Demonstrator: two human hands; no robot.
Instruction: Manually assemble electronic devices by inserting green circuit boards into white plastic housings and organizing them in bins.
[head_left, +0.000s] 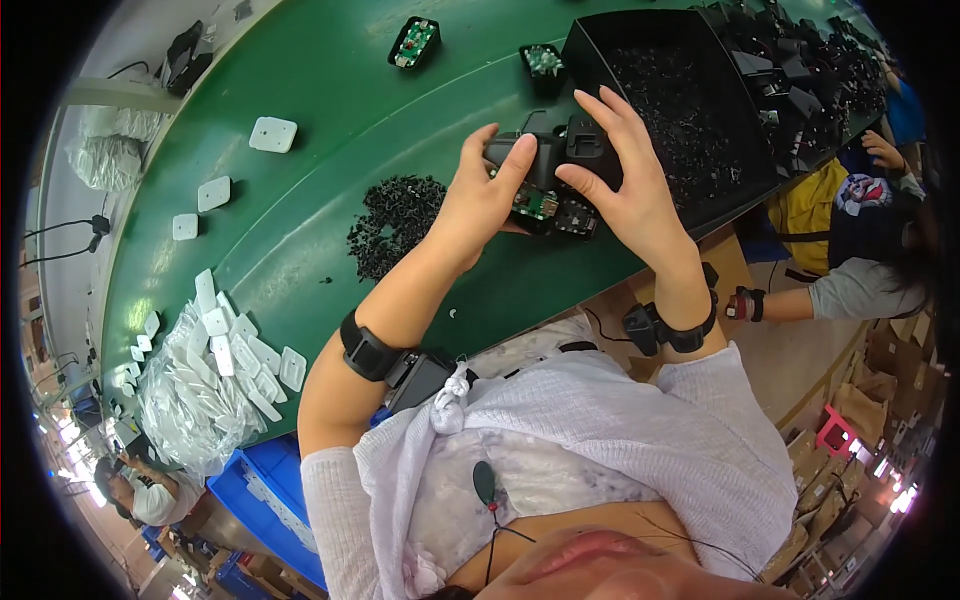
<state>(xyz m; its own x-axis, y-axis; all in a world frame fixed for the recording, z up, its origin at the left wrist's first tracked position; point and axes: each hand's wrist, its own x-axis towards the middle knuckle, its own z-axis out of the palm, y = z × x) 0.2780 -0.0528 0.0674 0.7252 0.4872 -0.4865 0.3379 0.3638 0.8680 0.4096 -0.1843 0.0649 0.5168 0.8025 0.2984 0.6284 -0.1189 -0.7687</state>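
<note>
Above the green table, my left hand (480, 195) grips a black plastic housing (540, 158), its thumb lying on top. A green circuit board (535, 203) shows just below that housing. My right hand (630, 180) is beside a second black housing (588, 140), fingers stretched and spread, thumb close to its lower edge; whether it touches is unclear. A dark part with small components (576, 217) sits under these, partly covered. Left of my left hand lies a pile of small black pieces (395, 225).
A black tray (600, 45) of small black pieces stands at far right, with heaped black housings (800, 75) beyond. Two housings with boards (415, 43) sit at the back. White plates (272, 134) and a clear bag (180, 400) of them lie left. A co-worker's arm (785, 303) is at right.
</note>
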